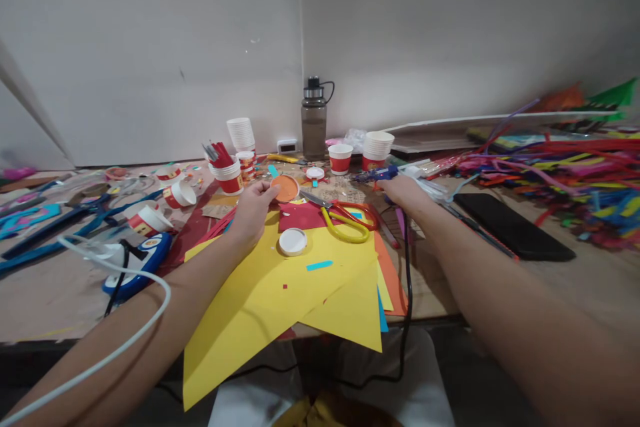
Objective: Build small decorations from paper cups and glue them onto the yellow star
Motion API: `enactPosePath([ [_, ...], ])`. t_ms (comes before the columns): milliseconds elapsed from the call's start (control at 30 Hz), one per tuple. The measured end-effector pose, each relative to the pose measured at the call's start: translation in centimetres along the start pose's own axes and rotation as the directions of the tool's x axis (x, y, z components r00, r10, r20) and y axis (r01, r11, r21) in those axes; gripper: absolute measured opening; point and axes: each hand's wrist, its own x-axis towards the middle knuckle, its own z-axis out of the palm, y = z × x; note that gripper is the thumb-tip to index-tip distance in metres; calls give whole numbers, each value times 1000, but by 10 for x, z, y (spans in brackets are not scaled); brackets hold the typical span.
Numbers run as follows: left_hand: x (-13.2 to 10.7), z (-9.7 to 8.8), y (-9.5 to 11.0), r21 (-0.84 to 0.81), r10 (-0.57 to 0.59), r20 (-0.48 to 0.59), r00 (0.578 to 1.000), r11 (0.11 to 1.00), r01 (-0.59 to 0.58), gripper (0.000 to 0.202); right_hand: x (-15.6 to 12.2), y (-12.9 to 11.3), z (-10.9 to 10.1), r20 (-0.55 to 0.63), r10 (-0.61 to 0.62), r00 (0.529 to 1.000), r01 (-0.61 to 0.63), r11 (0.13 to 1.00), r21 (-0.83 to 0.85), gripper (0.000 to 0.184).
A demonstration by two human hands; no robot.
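Observation:
My left hand (254, 208) pinches an orange paper disc (286, 188) by its left edge, just above the red paper sheet (302, 216). My right hand (403, 188) is closed round the grip of a blue glue gun (376, 175) whose nozzle points left; its black cord (406, 280) runs down off the table edge. Yellow-handled scissors (345, 221) lie between my hands. A white lid (293, 241) rests on the yellow paper sheets (280, 293) that hang over the table's front edge.
Paper cups (340, 159) and cup stacks (377, 147) stand at the back beside a dark water bottle (314, 119). A black phone (510, 227) lies right, with a pile of coloured pipe cleaners (565, 167) beyond. Cups, blue shapes and a white cable (120, 340) crowd the left.

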Motion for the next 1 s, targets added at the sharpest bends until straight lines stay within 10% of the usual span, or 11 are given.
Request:
enactPosePath([
  [400,1,-1,0,-50,-51,6,999,997,52,26,-26,-12,-10,-146,-87,985,19,909,-417,50],
  [500,2,-1,-1,-67,-65,5,998,996,65,26,-51,-31,-17,-139,-320,937,276,923,-268,33],
  [600,3,-1,-2,-72,-57,0,998,996,57,24,-84,-50,-16,216,-632,744,617,775,137,20],
  [733,3,-2,-3,-56,-48,11,999,997,49,23,-114,-60,-7,441,-762,474,750,612,251,15],
  [1000,0,0,-2,-57,-28,32,999,998,30,25,-122,-58,0,554,-708,437,775,609,167,7],
])
